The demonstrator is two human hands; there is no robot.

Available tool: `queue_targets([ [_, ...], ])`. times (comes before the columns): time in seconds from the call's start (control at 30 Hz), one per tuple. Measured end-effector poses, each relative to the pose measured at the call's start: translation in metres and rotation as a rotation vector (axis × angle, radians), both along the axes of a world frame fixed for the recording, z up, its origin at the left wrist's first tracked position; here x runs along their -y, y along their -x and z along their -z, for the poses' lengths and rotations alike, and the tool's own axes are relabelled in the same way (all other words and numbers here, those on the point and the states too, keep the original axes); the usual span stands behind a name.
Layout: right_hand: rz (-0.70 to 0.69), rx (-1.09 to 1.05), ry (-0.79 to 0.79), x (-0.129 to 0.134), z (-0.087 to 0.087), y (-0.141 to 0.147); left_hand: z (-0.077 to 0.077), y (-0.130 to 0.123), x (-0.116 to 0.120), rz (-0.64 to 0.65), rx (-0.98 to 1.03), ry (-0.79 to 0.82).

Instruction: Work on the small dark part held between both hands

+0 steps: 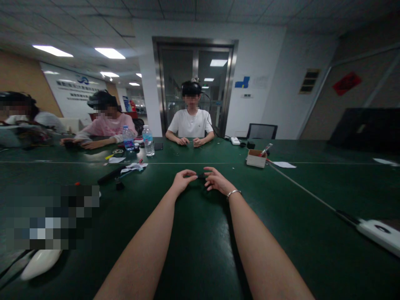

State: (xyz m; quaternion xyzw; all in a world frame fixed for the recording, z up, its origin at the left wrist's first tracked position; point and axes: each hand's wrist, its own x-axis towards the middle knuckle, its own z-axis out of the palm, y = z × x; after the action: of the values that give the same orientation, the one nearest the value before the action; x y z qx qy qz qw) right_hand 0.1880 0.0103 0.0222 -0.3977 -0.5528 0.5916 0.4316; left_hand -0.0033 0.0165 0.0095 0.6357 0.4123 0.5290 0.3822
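Observation:
Both of my arms reach forward over the dark green table. My left hand is closed in a pinch, thumb and fingertips on the left end of a small black object. That object is too small and dark for me to name its kind. Facing it from the right is my right hand, with a silver bracelet at the wrist. Its fingers are apart and curved around the object's right side; whether a fingertip touches the object I cannot tell.
Two water bottles stand at the far left, near crumpled paper. A small cardboard box holding items sits far right. A cable runs to a white power strip. Across the table sits a person; others are at left.

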Motion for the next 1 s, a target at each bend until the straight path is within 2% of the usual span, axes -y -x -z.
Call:
queue_targets([
  [0.17, 0.003, 0.042, 0.042, -0.0002, 0.001, 0.0004, -0.0007, 0.0002, 0.0005, 0.006, -0.016, -0.005],
  [0.37, -0.042, 0.009, -0.002, 0.0011, -0.0011, -0.0008, 0.0022, 0.0017, -0.0018, -0.011, -0.01, -0.018],
  [0.83, 0.017, 0.016, 0.046, -0.0002, 0.0003, -0.0001, 0.0018, 0.0027, -0.0019, -0.005, -0.022, -0.007],
  [1.0, 0.013, -0.01, 0.054, 0.0004, 0.0013, -0.0001, 0.0047, 0.0002, -0.0034, 0.045, -0.041, -0.012],
])
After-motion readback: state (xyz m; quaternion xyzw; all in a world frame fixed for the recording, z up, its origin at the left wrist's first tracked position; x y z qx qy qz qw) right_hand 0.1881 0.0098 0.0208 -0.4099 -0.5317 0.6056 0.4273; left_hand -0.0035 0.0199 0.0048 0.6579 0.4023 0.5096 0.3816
